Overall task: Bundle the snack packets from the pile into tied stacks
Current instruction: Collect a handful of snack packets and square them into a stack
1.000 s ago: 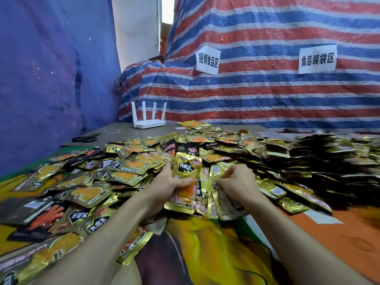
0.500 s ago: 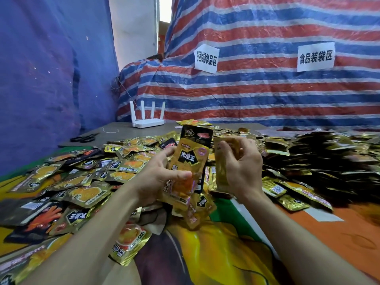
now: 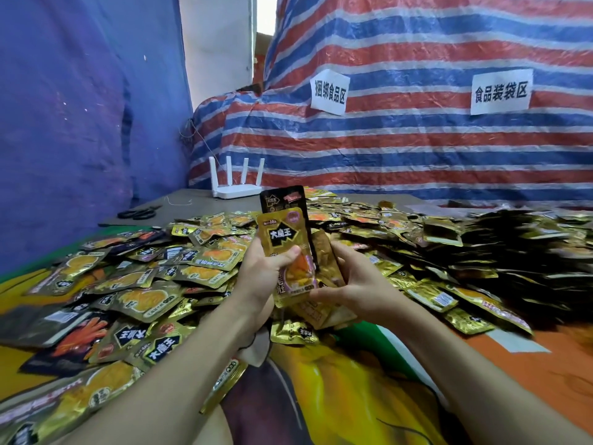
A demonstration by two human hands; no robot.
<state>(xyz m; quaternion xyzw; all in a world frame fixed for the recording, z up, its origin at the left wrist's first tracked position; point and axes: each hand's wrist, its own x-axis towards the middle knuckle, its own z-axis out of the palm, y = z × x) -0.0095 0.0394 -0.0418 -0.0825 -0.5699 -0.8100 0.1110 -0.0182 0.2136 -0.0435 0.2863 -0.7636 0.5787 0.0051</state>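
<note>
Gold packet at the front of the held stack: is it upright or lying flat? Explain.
Upright. The gold packet stands on end above the pile, label right way up, the left hand gripping it against the stack.

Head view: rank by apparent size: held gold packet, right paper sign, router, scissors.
1. gold packet, nearest the camera, so probably inflated.
2. right paper sign and router: about alike in span, not ranked.
3. scissors.

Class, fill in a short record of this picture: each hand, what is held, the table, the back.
Left hand: grips stack, thumb on front
Right hand: grips side packets against stack
Stack: upright, gold packet in front, black packet behind
Pile: loose packets on table
Back: router, scissors
</note>
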